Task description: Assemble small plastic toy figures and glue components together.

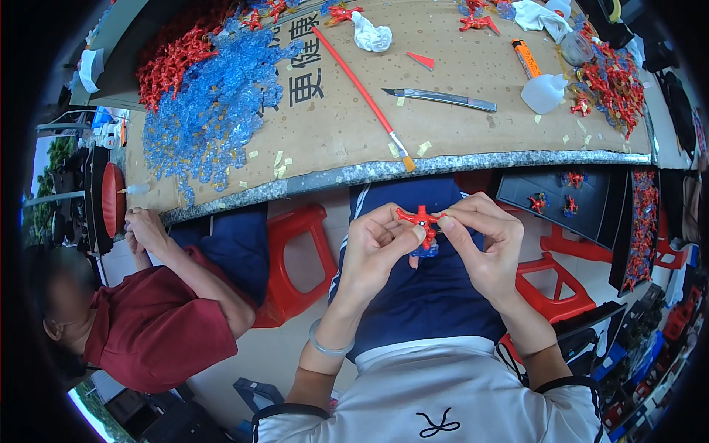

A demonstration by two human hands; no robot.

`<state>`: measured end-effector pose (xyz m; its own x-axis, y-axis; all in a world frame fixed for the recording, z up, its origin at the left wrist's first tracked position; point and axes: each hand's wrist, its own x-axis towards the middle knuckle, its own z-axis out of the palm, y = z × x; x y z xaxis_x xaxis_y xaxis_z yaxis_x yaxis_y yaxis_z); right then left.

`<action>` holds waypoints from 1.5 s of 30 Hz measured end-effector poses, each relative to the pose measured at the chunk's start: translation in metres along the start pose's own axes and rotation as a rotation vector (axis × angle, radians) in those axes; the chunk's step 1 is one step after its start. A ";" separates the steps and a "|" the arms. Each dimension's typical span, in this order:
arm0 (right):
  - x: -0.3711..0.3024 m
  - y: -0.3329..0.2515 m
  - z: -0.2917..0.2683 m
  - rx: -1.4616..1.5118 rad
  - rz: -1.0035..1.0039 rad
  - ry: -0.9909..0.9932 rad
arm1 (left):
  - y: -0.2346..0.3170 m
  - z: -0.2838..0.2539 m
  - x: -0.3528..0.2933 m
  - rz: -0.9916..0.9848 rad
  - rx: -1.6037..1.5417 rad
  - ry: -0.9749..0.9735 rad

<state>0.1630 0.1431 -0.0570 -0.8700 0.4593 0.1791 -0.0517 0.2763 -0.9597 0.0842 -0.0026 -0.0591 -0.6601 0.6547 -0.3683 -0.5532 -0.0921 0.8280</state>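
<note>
Covering the upper frame, cardboard-topped table with blue plastic pile upper left; co-worker in red shirt lower left. Centre frame: left hand and right hand pinch closed on small red-and-blue plastic piece, apparently mid-assembly; next likely needs pressing parts together, aligned

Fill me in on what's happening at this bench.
A seated person holds a small red branched plastic piece over their lap, pinched between the left hand and right hand, with a clear blue piece just beneath it. On the cardboard-covered table lie heaps of blue pieces and red pieces, a red-handled brush and a utility knife. A co-worker in a dark red shirt sits to the left.
</note>
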 end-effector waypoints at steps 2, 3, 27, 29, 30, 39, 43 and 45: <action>0.000 0.000 -0.001 -0.002 0.013 -0.022 | 0.000 0.000 0.000 0.003 0.005 0.002; -0.001 -0.001 -0.003 -0.004 0.024 -0.042 | 0.001 0.001 0.000 0.005 0.006 0.002; 0.017 -0.003 -0.013 0.146 0.079 -0.120 | -0.006 0.010 -0.004 0.244 0.232 0.092; 0.022 -0.002 -0.013 0.139 0.103 -0.193 | -0.006 0.012 -0.003 0.264 0.295 0.106; 0.024 -0.001 -0.013 0.115 0.116 -0.226 | -0.007 0.012 -0.003 0.282 0.322 0.103; 0.035 0.003 -0.014 0.153 0.287 -0.328 | -0.007 0.014 -0.008 0.284 0.367 0.093; 0.036 0.006 -0.015 0.189 0.347 -0.349 | -0.009 0.015 -0.008 0.285 0.362 0.091; 0.035 0.008 -0.015 0.199 0.352 -0.358 | -0.009 0.016 -0.009 0.292 0.425 0.111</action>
<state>0.1392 0.1744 -0.0548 -0.9623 0.1695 -0.2128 0.2119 -0.0235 -0.9770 0.1032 0.0039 -0.0568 -0.8184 0.5620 -0.1202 -0.0986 0.0688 0.9928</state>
